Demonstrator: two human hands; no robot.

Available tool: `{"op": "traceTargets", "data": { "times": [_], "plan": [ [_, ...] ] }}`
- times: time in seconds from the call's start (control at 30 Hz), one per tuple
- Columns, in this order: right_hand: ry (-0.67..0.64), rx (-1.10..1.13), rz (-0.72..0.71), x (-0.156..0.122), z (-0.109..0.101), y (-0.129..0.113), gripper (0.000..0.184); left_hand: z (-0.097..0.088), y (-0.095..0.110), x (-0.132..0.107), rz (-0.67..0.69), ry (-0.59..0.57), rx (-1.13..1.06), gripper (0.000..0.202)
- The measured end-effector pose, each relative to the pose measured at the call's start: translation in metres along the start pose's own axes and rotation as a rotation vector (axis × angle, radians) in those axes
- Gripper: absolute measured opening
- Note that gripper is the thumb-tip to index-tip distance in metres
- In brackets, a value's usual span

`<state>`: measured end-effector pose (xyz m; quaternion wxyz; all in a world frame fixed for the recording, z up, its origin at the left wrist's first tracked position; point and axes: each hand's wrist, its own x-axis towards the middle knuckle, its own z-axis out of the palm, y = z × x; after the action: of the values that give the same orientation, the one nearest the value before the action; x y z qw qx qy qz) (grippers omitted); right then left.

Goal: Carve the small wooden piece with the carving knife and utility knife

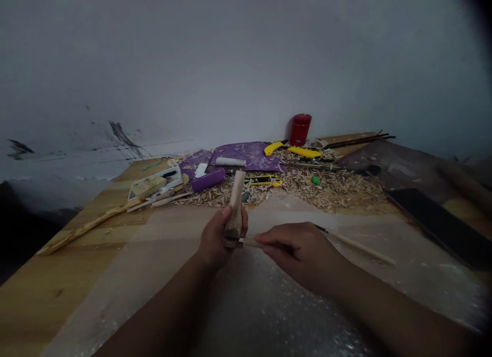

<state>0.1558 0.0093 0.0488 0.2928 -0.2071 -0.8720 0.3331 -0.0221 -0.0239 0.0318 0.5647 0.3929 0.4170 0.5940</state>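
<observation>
In the head view, one pale bare-wood block (236, 201), slim above and flaring below, is clamped in the left hand (215, 235) above the middle of the light wooden worktop (65, 270). The right hand (303, 248) pinches one slim wooden handle (252, 242) at its base. Curled wood shavings (355, 193), one small green lump (315, 180) and one red cylinder (300, 130) crowd the back edge.

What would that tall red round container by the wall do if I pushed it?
The tall red cylindrical container might tip, since it stands taller than wide. Once over, it would probably roll because its sides look round, though the pale curly wood shavings in front could slow it.
</observation>
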Motion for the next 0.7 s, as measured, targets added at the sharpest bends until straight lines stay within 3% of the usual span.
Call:
{"op": "traceTargets", "data": {
  "times": [0.33, 0.7],
  "plan": [
    [0.13, -0.064, -0.038, -0.004, 0.02, -0.007, 0.019, 0.011, 0.002, 0.002, 0.101, 0.14, -0.187, 0.037],
    [0.194, 0.036, 0.011, -0.007, 0.039, -0.006, 0.024, 0.007, -0.005, 0.003, 0.332, 0.305, -0.094, 0.039]
  ]
}}
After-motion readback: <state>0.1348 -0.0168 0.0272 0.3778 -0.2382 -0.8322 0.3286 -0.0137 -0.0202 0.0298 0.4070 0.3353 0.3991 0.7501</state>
